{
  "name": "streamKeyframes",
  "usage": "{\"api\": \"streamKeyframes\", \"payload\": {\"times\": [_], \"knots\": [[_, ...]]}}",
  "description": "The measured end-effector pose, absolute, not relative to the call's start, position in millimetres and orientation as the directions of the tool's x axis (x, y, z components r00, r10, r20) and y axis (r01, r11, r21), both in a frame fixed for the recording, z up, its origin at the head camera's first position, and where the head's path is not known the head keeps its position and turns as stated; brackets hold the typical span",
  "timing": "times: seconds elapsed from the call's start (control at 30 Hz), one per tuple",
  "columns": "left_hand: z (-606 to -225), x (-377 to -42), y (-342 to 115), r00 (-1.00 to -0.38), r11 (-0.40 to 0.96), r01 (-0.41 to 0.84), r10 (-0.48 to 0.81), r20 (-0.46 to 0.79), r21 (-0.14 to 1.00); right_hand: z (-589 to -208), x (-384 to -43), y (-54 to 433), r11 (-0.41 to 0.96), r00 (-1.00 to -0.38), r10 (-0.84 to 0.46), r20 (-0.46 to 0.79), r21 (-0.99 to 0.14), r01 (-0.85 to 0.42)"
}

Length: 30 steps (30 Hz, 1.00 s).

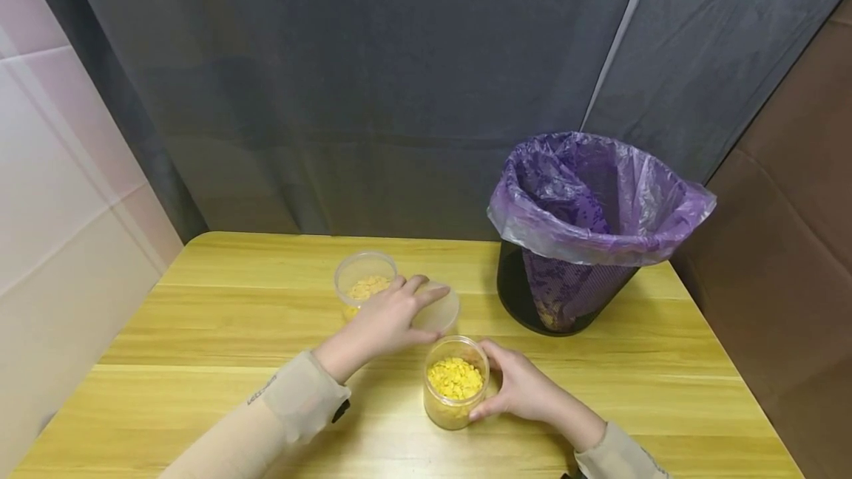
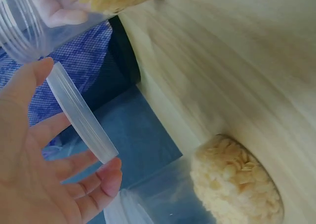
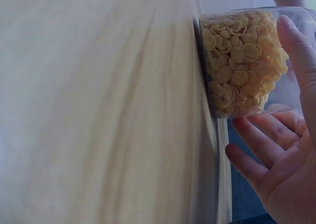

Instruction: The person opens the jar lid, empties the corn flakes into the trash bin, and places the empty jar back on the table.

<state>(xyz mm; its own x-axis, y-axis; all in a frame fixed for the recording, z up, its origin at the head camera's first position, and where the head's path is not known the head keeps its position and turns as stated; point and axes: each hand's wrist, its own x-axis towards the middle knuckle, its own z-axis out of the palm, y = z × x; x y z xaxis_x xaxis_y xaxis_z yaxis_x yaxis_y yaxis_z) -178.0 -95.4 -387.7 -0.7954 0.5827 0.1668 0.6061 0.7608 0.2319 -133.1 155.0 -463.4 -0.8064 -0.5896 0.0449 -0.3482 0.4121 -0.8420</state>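
Lid point(image 1: 441, 313) pinched by the left hand point(image 1: 391, 313), open jar point(image 1: 447, 415) clasped by the right hand point(image 1: 522, 388) — if that grip slackens, a knock from the lid could spill flakes point(image 1: 455, 378).

A hand could pass left of the rear plastic jar point(image 1: 362, 266); to its right, the left hand point(image 1: 389, 316) and lid point(image 1: 441, 310) block the way. The right hand point(image 1: 522, 384) bars the front jar's point(image 1: 447, 416) right. A purple-lined wastebasket point(image 1: 515, 290) obstructs the back right; room behind is hard to judge.
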Motion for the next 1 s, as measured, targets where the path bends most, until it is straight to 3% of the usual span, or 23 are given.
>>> {"api": "streamKeyframes", "payload": {"times": [0.63,1.0], "knots": [[-411,-172,-103,-0.789,0.762,0.614,0.596,0.148,0.205,-463,-133,154,0.421,-0.815,-0.577,0.042,-0.840,-0.342],[-421,-168,-105,-0.814,0.764,0.571,0.573,0.091,0.299,-465,-132,155,0.418,-0.821,-0.570,0.038,-0.847,-0.329]]}}
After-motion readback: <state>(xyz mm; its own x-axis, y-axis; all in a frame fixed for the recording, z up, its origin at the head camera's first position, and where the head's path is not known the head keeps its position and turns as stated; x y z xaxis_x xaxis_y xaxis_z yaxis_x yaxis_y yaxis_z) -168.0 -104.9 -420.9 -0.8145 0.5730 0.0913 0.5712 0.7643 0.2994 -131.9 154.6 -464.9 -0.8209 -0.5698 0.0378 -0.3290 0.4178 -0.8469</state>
